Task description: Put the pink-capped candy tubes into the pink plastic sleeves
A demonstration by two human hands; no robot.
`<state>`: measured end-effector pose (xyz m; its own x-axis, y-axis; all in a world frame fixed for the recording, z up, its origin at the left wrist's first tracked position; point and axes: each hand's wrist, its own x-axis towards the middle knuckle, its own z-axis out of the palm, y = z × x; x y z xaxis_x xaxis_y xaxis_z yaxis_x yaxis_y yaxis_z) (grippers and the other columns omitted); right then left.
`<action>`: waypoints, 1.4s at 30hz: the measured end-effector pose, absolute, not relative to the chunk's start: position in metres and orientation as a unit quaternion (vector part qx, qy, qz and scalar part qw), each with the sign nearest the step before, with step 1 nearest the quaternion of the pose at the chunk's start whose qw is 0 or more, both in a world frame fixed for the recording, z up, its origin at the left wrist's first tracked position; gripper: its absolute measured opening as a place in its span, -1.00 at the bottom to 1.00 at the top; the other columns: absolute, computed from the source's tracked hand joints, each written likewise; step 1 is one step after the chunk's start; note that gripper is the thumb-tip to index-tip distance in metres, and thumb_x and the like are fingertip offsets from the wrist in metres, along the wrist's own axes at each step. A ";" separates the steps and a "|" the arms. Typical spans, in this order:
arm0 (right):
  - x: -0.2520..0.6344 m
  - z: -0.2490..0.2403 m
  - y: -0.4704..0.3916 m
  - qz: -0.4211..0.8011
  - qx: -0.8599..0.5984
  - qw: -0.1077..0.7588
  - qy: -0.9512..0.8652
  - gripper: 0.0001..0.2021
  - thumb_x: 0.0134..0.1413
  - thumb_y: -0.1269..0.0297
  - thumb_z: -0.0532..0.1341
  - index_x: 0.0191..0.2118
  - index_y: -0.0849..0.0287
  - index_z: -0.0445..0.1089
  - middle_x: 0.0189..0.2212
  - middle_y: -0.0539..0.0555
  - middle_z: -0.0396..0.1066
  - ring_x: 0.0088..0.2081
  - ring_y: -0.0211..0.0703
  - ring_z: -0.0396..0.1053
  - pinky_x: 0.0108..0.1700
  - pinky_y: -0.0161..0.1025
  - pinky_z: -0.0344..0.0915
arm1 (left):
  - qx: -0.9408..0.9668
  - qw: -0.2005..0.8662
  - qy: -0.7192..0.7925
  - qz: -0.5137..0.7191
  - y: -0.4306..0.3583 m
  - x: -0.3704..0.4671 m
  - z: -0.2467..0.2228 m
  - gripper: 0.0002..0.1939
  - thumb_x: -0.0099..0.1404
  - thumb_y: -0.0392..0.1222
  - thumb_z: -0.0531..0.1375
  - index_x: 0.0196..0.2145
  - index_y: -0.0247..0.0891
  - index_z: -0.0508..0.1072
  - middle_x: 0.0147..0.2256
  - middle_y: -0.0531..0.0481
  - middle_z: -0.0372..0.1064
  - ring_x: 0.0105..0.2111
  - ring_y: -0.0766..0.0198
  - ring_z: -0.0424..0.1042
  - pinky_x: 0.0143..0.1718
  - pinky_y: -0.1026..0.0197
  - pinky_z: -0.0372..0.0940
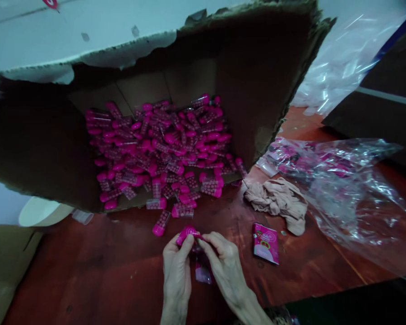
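My left hand (177,266) and my right hand (225,259) meet at the front of the table. Between their fingertips is a pink printed label (188,234), pinched from both sides. Just under my right hand a clear plastic piece (203,274) shows, partly hidden, and I cannot tell whether it is held. Beyond my fingers lie clear tubes with pink caps (161,223), filled with small pink balls. Many more fill the tipped cardboard box (257,81). To the right of my right hand rests a flat stack of pink printed labels (265,243).
A crumpled beige cloth (277,201) lies right of the box. Farther right, a clear plastic bag (355,194) holds pink pieces. Left of the box are a white bowl (42,212) and a clear cup (82,216). The red tabletop (98,271) ends at the lower right.
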<state>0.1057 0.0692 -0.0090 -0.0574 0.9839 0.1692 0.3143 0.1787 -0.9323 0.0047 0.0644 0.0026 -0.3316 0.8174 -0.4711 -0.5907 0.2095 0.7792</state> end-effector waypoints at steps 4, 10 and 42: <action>0.098 -0.010 0.068 0.376 -0.511 0.429 -0.643 -0.82 0.11 0.38 0.08 -0.38 0.19 0.43 -0.52 0.03 0.38 -0.45 -0.21 0.35 -0.41 -0.33 0.28 | 0.078 0.541 0.541 0.639 0.065 -0.003 0.002 -0.82 -0.17 -0.26 0.38 -0.53 -0.33 0.52 -0.54 0.00 0.46 -0.50 0.37 0.37 -0.40 0.34 0.27; 0.100 -0.006 0.074 0.402 -0.526 0.428 -0.616 -0.90 0.01 0.40 0.17 -0.34 0.19 0.44 -0.45 0.05 0.41 -0.38 -0.16 0.37 -0.34 -0.29 0.30 | 0.081 0.576 0.527 0.619 0.067 -0.010 0.005 -0.85 -0.11 -0.28 0.36 -0.52 -0.35 0.51 -0.49 -0.03 0.47 -0.47 0.34 0.38 -0.36 0.29 0.28; 0.114 -0.003 0.078 0.498 -0.502 0.436 -0.557 -0.95 -0.10 0.37 0.25 -0.50 0.19 0.44 -0.54 -0.03 0.34 -0.45 -0.25 0.31 -0.38 -0.35 0.18 | 0.362 0.488 0.582 0.541 0.065 -0.037 0.000 -0.92 0.03 -0.24 0.27 -0.56 -0.30 0.50 -0.49 0.01 0.44 -0.44 0.33 0.35 -0.34 0.32 0.22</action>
